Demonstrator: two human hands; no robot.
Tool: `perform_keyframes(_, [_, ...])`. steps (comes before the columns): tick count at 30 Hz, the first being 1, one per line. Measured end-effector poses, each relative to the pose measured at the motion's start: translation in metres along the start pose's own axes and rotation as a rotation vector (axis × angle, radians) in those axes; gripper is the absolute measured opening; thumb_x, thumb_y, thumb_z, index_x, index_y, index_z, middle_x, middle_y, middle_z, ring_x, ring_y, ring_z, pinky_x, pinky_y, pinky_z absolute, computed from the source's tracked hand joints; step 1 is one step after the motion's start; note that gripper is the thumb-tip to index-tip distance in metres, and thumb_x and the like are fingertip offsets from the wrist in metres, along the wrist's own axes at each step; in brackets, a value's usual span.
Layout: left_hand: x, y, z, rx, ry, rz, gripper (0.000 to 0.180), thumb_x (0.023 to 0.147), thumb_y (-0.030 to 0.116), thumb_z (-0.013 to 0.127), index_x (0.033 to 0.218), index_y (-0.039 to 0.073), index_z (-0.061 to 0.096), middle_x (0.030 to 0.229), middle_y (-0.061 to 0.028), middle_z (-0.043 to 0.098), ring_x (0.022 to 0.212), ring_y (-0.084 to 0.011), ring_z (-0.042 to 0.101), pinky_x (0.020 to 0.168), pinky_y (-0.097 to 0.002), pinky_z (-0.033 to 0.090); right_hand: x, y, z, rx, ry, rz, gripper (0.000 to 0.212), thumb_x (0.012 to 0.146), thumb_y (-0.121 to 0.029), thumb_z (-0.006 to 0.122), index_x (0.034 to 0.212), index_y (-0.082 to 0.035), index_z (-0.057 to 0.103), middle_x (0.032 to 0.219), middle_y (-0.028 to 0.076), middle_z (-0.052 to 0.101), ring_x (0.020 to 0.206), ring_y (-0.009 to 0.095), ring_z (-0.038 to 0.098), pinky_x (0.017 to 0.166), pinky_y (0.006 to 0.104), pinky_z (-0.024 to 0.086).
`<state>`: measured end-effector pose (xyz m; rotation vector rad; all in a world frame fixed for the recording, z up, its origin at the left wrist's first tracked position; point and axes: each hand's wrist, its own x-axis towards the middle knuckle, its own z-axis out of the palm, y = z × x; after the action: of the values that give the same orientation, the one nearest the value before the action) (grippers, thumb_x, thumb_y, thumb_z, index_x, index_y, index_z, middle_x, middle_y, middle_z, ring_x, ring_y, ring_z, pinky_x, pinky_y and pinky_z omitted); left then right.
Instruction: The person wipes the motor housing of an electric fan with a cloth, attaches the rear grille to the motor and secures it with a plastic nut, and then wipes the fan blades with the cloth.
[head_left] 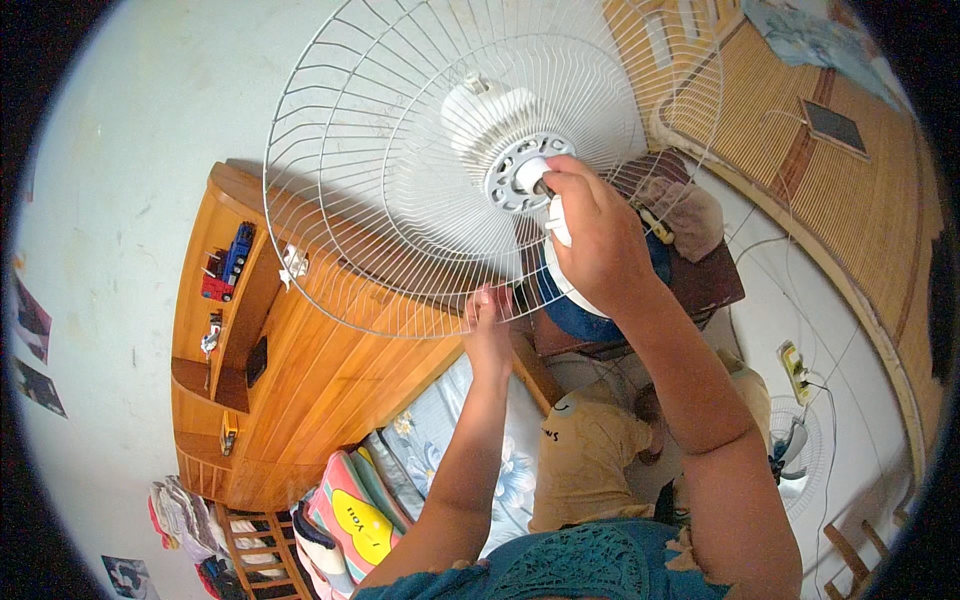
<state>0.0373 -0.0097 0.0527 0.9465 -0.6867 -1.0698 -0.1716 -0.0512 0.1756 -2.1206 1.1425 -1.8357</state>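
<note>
Head view, left hand [488,335] gripping cropped grille [497,187], right hand [607,238] clasping obscured white piece [558,222]

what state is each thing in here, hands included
white round wire fan guard: no blades visible inside
left hand: closed on the guard's lower edge
right hand: closed on white plastic hub
white round floor fan: whether running, cannot tell
yellow-green power strip: plug inserted
dark rectangular tablet: lying flat, screen dark
</note>
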Motion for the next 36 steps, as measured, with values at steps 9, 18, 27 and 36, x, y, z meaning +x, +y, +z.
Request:
perform_keyframes(9, [-0.059,0.017,0.020,0.157,-0.398,-0.601,0.044,0.090,0.037,0.048,0.114,0.000,0.045,0.117,-0.0149,0.052,0.106,-0.0251,0.053,0.092,-0.0374,0.042,0.000,0.002,0.000,-0.001,-0.001,0.026,0.041,0.065,0.006,0.058,0.105,0.003,0.048,0.111,0.021,0.053,0.099,0.036,0.054,0.087,0.0389,0.044])
perform_keyframes(18, [-0.006,0.066,0.155,-0.418,-0.547,-0.504,0.056,0.091,0.046,0.038,0.124,0.000,0.039,0.124,-0.0121,0.049,0.115,-0.0228,0.046,0.099,-0.0368,0.034,0.003,-0.004,-0.004,0.043,-0.027,0.067,0.040,0.067,-0.002,0.063,0.104,0.003,0.049,0.114,0.020,0.053,0.101,0.037,0.054,0.087,0.0390,0.044])
perform_keyframes(27, [0.009,0.059,0.166,-0.492,-0.497,-0.536,0.052,0.088,0.045,0.046,0.114,0.000,0.048,0.112,-0.0134,0.057,0.104,-0.0252,0.054,0.093,-0.0398,0.040,-0.002,0.003,-0.015,0.167,-0.037,0.019,0.035,0.073,-0.005,0.060,0.107,0.000,0.050,0.110,0.019,0.055,0.098,0.036,0.055,0.086,0.0390,0.044])
perform_keyframes(36, [0.004,0.074,0.177,-0.506,-0.313,-0.536,0.041,0.088,0.036,0.051,0.108,0.001,0.050,0.114,-0.0155,0.057,0.107,-0.0259,0.055,0.089,-0.0368,0.047,-0.018,0.068,-0.051,-0.149,0.565,0.122,0.023,0.077,-0.007,0.065,0.094,-0.003,0.049,0.107,0.017,0.056,0.099,0.030,0.055,0.086,0.0377,0.042])
